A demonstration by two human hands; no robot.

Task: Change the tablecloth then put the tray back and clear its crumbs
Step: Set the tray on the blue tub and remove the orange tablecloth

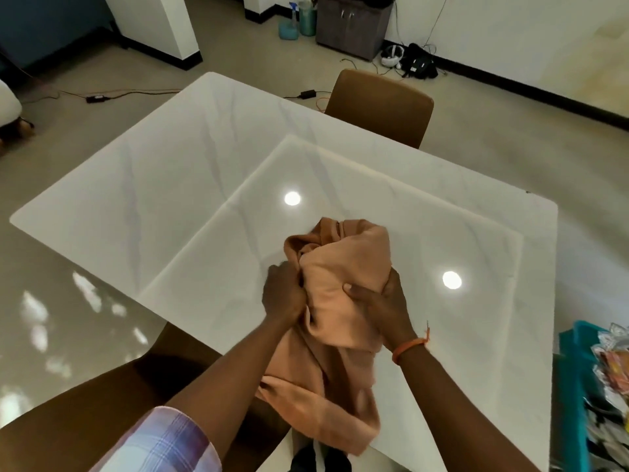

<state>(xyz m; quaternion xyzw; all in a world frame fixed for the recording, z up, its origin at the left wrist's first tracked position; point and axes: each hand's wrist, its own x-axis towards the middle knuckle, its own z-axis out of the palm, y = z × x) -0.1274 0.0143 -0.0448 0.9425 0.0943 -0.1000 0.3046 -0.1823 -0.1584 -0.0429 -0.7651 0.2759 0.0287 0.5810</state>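
A bunched peach-orange tablecloth (340, 267) is held over the near part of the white marble table (170, 165). My left hand (284, 294) grips its left side and my right hand (381, 301) grips its right side. The lower end of the cloth hangs down past the table's near edge. The tabletop itself is bare and glossy, with ceiling lights reflected in it. A teal tray (575, 362) holding shiny packets sits at the right edge of the view, beside the table.
A brown chair (381, 107) stands at the table's far side and another brown chair (85, 403) at the near left. Cables and chargers lie on the floor beyond. A grey cabinet (354, 25) stands by the far wall.
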